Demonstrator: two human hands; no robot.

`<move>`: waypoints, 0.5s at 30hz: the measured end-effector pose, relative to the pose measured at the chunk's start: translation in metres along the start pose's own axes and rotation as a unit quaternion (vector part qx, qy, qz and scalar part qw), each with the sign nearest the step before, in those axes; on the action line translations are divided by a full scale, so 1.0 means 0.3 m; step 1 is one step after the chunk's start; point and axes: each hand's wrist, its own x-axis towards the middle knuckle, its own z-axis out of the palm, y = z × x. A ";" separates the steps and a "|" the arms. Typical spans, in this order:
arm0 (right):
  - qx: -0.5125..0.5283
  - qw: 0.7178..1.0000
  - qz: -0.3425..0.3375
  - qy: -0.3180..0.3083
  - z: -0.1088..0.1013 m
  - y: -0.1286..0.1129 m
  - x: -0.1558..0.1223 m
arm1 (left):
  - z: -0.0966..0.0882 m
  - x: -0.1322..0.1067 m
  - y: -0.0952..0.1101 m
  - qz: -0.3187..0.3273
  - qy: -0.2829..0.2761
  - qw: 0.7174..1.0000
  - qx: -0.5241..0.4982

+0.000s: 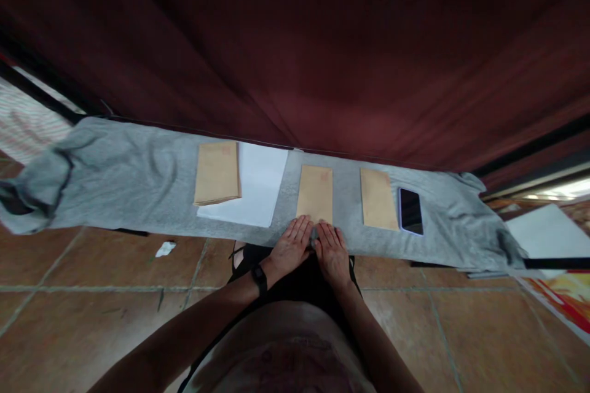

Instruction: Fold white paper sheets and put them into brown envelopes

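Observation:
A brown paper envelope [315,191] lies flat in front of me on a grey cloth. My left hand [293,243] rests on its near edge, fingers stretched out and side by side. Beside it, my right hand [330,252] lies flat on the same edge, its fingers extended too. The fingertips of both hands touch the paper, and neither hand grips anything. To the left is a stack of brown envelopes [216,173], partly covering some white paper sheets [262,184]. Another brown envelope [378,198] lies to the right.
A phone [410,211] with a dark screen lies right of the far envelope. The grey cloth [138,178] covers a long narrow surface. Behind it hangs a dark red curtain [295,61]. Below is a tiled floor [405,319] with a crumpled white scrap [165,249].

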 end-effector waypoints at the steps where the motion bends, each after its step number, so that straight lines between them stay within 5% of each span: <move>1: 0.000 1.000 0.004 0.003 -0.001 0.008 -0.001 | 0.000 -0.001 -0.002 0.000 0.001 1.000 0.001; 9: -0.005 1.000 0.023 0.015 -0.018 0.057 -0.018 | -0.011 -0.032 -0.038 -0.019 0.023 0.999 -0.013; 15: -0.009 0.999 0.026 0.026 -0.006 0.051 -0.023 | -0.023 0.012 0.000 -0.023 0.036 0.999 -0.031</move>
